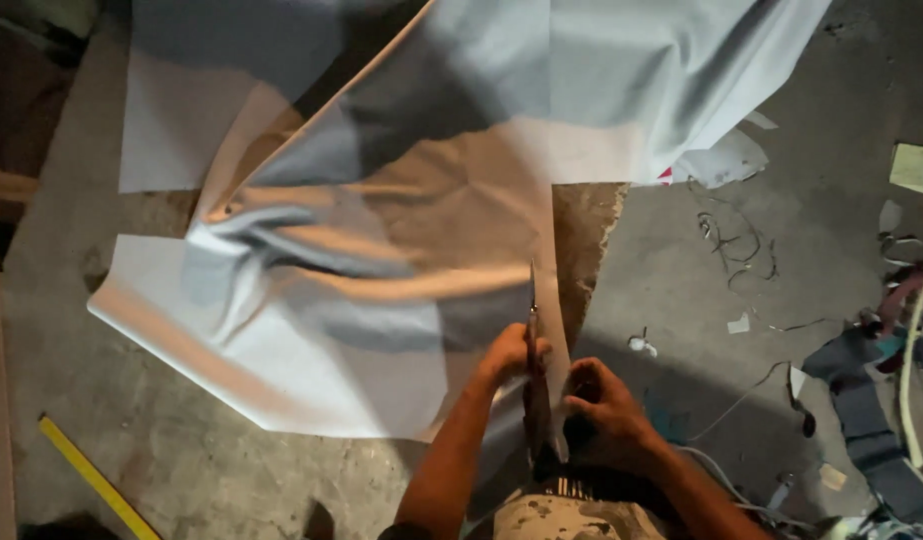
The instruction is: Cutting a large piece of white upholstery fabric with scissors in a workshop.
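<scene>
My right hand [603, 408] grips the scissors [532, 340], blades pointing up-frame along the white fabric's [381, 300] edge strip, which my left hand [508, 352] pinches alongside.

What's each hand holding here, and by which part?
The right hand grips the scissors at the handle end, blades pointing away into the white fabric. The left hand holds the fabric's edge beside the blades.

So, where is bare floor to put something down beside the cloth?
Bare concrete floor lies right of the large white cloth, up to the thread scraps. Another patch sits lower left, between the cloth and yellow ruler. The far right is crowded with fabric scraps. The scissors occupy both hands.
</scene>
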